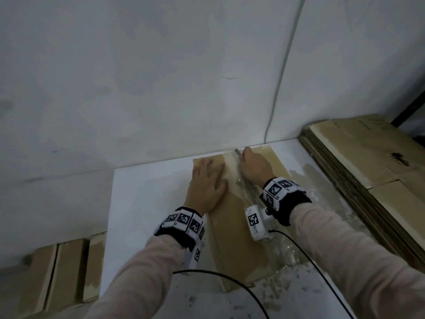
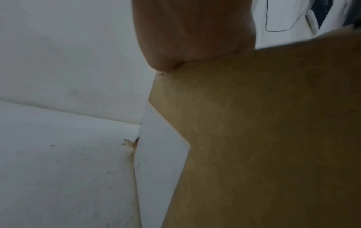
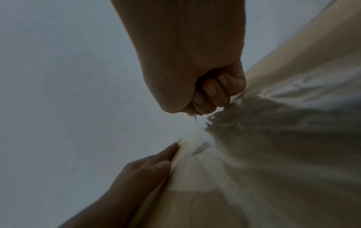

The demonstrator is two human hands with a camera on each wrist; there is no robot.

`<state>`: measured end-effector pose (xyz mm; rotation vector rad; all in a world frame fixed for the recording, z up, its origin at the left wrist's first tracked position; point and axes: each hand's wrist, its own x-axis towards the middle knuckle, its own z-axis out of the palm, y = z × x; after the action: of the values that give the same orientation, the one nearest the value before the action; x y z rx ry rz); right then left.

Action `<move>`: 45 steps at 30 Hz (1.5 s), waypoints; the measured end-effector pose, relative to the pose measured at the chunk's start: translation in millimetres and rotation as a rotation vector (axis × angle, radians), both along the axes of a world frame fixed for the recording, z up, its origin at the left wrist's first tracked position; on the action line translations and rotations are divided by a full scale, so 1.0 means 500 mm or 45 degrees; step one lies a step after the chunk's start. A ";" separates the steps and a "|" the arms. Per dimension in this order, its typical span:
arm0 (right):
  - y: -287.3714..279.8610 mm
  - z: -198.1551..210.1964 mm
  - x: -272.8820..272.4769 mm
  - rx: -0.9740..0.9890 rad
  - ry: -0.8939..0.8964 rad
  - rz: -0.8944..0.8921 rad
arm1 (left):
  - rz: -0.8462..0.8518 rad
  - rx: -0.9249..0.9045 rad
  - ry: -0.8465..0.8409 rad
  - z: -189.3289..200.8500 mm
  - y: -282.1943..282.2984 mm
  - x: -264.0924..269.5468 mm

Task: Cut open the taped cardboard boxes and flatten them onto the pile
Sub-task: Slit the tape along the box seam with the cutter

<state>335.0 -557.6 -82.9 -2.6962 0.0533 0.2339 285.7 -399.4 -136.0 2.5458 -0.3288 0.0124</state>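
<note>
Your head view looks down over the white tabletop [image 1: 142, 203] toward the wall. Both wrist views sit close, skimming along the cardboard box [image 1: 232, 226], which all three share.

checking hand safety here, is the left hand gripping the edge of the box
No, the left hand lies flat with straight fingers on top of the box, beside the taped seam that the right hand cuts with a blade.

You're in a bare storeroom or packing area: a plain scuffed white wall [image 1: 138, 77] rises straight behind a white table [image 1: 142, 192]. Flattened boxes sit in a pile [image 1: 358, 171] at 2 o'clock, and more cardboard [image 1: 64, 270] stands on edge below the table at 8 o'clock.
</note>
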 end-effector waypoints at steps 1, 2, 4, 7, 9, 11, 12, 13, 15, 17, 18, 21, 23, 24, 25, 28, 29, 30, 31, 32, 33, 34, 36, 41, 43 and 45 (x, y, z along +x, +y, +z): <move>0.002 -0.003 0.000 -0.021 -0.002 0.008 | 0.006 -0.004 -0.017 -0.001 0.000 0.000; 0.001 -0.006 -0.001 -0.030 -0.012 0.015 | 0.013 -0.007 -0.033 -0.003 -0.002 0.001; -0.002 -0.009 -0.004 -0.024 -0.038 0.030 | 0.028 -0.021 -0.045 -0.007 -0.003 0.000; -0.008 -0.014 -0.008 -0.024 -0.088 0.063 | 0.047 -0.058 -0.050 -0.011 -0.003 0.002; -0.008 -0.017 -0.009 -0.048 -0.099 0.076 | 0.048 -0.061 -0.063 -0.013 -0.003 0.004; -0.004 -0.017 -0.006 -0.074 -0.082 0.087 | 0.041 -0.053 -0.073 -0.014 -0.003 0.004; -0.001 -0.015 -0.004 -0.089 -0.067 0.090 | 0.039 -0.044 -0.071 -0.014 -0.003 0.004; 0.002 -0.012 -0.002 -0.102 -0.054 0.089 | 0.040 -0.038 -0.070 -0.015 -0.002 0.004; 0.005 -0.006 0.002 -0.112 -0.035 0.069 | 0.043 -0.044 -0.082 -0.016 -0.002 0.006; 0.007 -0.001 0.003 -0.113 -0.025 0.045 | 0.044 -0.052 -0.088 -0.016 -0.002 0.007; 0.008 0.001 0.002 -0.115 -0.018 0.036 | 0.043 -0.056 -0.089 -0.016 -0.002 0.007; 0.010 0.003 -0.010 -0.116 0.001 0.023 | 0.038 -0.064 -0.097 -0.013 -0.002 0.006; 0.010 0.002 -0.018 -0.130 0.007 0.030 | 0.043 -0.074 -0.095 -0.012 -0.002 0.005; 0.010 0.003 -0.022 -0.135 0.007 0.037 | 0.048 -0.081 -0.091 -0.012 -0.002 0.005; 0.010 0.004 -0.024 -0.134 0.005 0.043 | 0.053 -0.093 -0.084 -0.010 -0.003 0.004; 0.008 0.008 -0.031 -0.132 0.005 0.069 | 0.063 -0.136 -0.068 -0.006 -0.006 0.003; 0.006 0.009 -0.035 -0.135 0.008 0.080 | 0.066 -0.141 -0.063 -0.005 -0.006 0.003; 0.005 0.009 -0.039 -0.137 0.011 0.088 | 0.072 -0.144 -0.056 -0.004 -0.007 0.003; 0.005 0.010 -0.042 -0.142 0.017 0.094 | 0.078 -0.147 -0.052 -0.004 -0.007 0.002; 0.005 0.011 -0.045 -0.155 0.027 0.100 | 0.084 -0.152 -0.049 -0.005 -0.006 0.001; 0.006 0.011 -0.049 -0.176 0.040 0.104 | 0.088 -0.155 -0.049 -0.006 -0.006 0.001; 0.007 0.012 -0.052 -0.198 0.051 0.105 | 0.089 -0.157 -0.050 -0.007 -0.005 0.000; 0.008 0.013 -0.055 -0.221 0.066 0.099 | 0.092 -0.161 -0.045 -0.007 -0.005 0.001; 0.007 0.012 -0.068 -0.269 0.080 0.090 | 0.106 -0.167 -0.054 -0.005 -0.008 0.003; 0.001 0.008 -0.079 -0.291 0.085 0.091 | 0.115 -0.176 -0.063 -0.004 -0.009 0.002; -0.007 0.008 -0.089 -0.299 0.084 0.089 | 0.120 -0.177 -0.072 -0.001 -0.012 0.000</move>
<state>290.6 -561.3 -78.8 -2.9263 0.0066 0.3582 285.7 -405.1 -136.6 2.4242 -0.2216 0.1381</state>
